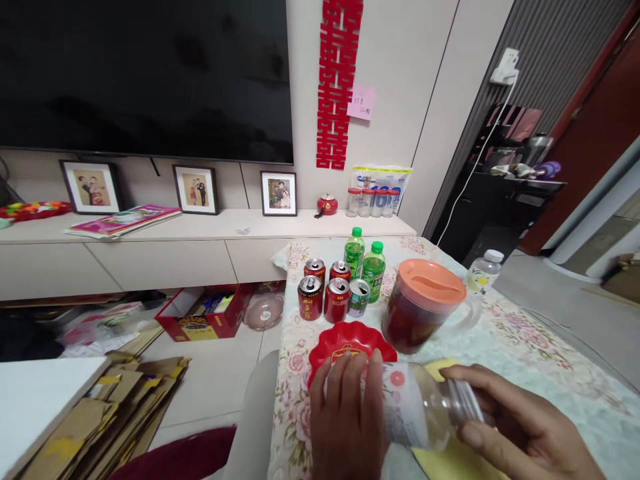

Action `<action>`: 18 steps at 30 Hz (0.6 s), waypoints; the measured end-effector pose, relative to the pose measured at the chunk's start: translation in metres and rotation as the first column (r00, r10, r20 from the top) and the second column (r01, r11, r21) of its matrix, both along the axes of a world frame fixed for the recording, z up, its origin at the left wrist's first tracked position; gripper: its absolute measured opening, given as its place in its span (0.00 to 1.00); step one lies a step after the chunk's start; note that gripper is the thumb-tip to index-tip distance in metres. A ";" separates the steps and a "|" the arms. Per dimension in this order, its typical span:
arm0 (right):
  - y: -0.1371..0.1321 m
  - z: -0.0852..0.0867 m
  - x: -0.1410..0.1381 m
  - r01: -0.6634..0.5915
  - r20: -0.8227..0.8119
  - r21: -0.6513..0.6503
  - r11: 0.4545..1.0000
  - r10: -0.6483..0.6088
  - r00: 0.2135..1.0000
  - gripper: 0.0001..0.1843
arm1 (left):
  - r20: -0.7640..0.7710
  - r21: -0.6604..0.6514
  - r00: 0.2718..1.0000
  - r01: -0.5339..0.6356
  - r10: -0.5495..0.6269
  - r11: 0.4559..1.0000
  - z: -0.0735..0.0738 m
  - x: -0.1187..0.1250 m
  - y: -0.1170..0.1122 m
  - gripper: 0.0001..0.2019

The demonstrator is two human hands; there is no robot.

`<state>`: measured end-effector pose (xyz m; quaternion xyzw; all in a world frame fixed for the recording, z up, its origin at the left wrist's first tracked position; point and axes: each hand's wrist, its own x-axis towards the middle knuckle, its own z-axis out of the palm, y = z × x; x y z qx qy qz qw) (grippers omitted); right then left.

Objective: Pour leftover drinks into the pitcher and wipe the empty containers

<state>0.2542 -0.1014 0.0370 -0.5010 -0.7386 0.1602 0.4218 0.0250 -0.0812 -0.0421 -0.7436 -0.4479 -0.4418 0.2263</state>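
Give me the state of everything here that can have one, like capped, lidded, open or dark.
Clear bottle: held sideways by left hand and right hand.
Pitcher: lid on, dark liquid inside.
Green bottles: standing, capped.
Cans: standing; whether opened, unclear.
White-topped bottle: standing, capped.
Red box: open on top, things inside.
Television: screen dark.

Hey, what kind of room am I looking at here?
Most likely a living room at home: a large television screen hangs on the wall, framed photos stand on the long low cabinet beneath it, and drinks cans stand on a floral-covered table.
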 end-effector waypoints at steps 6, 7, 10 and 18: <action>0.002 0.012 -0.009 -0.045 0.280 0.204 0.978 -0.014 0.960 0.21 | 0.034 -0.181 0.993 0.113 -0.109 0.977 -0.005 -0.017 -0.004 0.31; 0.001 0.014 -0.007 -0.083 0.316 0.176 0.981 0.024 0.948 0.22 | 0.046 -0.236 0.992 0.128 -0.121 0.963 -0.005 -0.017 -0.004 0.34; 0.000 0.020 -0.001 -0.194 0.379 0.055 0.979 0.159 0.912 0.22 | 0.086 -0.331 0.986 0.163 -0.142 0.929 -0.008 -0.017 -0.006 0.39; -0.006 0.029 -0.005 -0.243 0.384 0.059 0.968 0.203 0.901 0.23 | 0.073 -0.417 0.987 0.163 -0.146 0.894 -0.014 -0.011 -0.011 0.38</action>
